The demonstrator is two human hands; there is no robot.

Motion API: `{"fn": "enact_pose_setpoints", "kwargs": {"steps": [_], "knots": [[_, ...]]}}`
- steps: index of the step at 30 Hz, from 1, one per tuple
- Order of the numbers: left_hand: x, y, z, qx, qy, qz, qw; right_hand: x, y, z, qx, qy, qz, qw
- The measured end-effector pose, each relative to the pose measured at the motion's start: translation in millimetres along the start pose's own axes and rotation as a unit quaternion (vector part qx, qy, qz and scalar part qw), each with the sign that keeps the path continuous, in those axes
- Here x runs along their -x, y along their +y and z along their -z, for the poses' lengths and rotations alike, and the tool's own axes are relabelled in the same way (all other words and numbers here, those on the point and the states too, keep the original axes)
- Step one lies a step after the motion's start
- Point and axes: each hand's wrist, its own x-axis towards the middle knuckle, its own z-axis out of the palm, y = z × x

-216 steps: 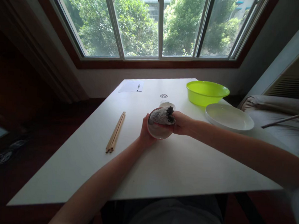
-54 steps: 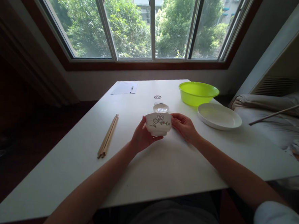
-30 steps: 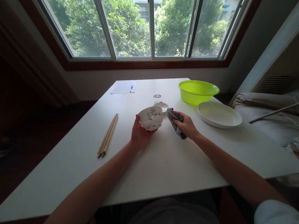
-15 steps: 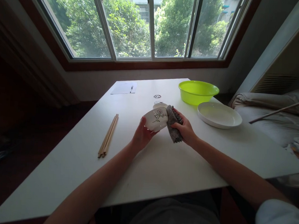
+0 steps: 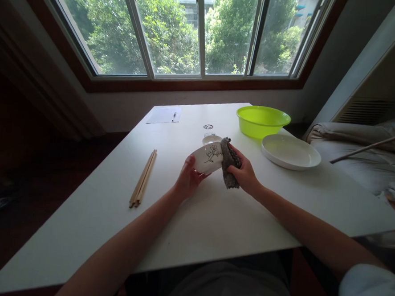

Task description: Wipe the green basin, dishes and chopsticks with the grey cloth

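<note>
A white bowl (image 5: pixel 206 159) with a dark flower drawing on its outside is held tilted above the table. My left hand (image 5: pixel 189 176) grips it from the left and below, thumb on its side. At the bowl's right edge, my right hand (image 5: pixel 244 172) is closed on a grey cloth (image 5: pixel 229 164), which is pressed over the rim. Part of the cloth hangs below my fingers. Just behind the held bowl stands another small white dish (image 5: pixel 211 140), partly hidden by it.
Several wooden chopsticks (image 5: pixel 143 179) lie on the white table (image 5: pixel 192 235) to the left. On the right are a white plate (image 5: pixel 291 152) and a lime-green basin (image 5: pixel 262 122). Paper (image 5: pixel 161 115) with a pen (image 5: pixel 174 116) lies at the far left, below the window.
The bowl has turned slightly in my left hand, its flower drawing showing at a different tilt. The cloth has shifted a little along the rim.
</note>
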Motion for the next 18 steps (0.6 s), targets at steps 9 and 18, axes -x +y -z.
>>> {"fn": "enact_pose_setpoints", "kwargs": {"steps": [9, 18], "knots": [[-1.2, -5.4, -1.4, -0.004, 0.017, -0.022, 1.000, 21.1, -10.0, -9.4, 0.298, -0.063, 0.323, 0.896], [-0.1, -9.1, -4.8, -0.033, 0.072, -0.047, 0.996, 31.0, -18.4, -16.8, 0.427, -0.082, 0.369, 0.821]]}}
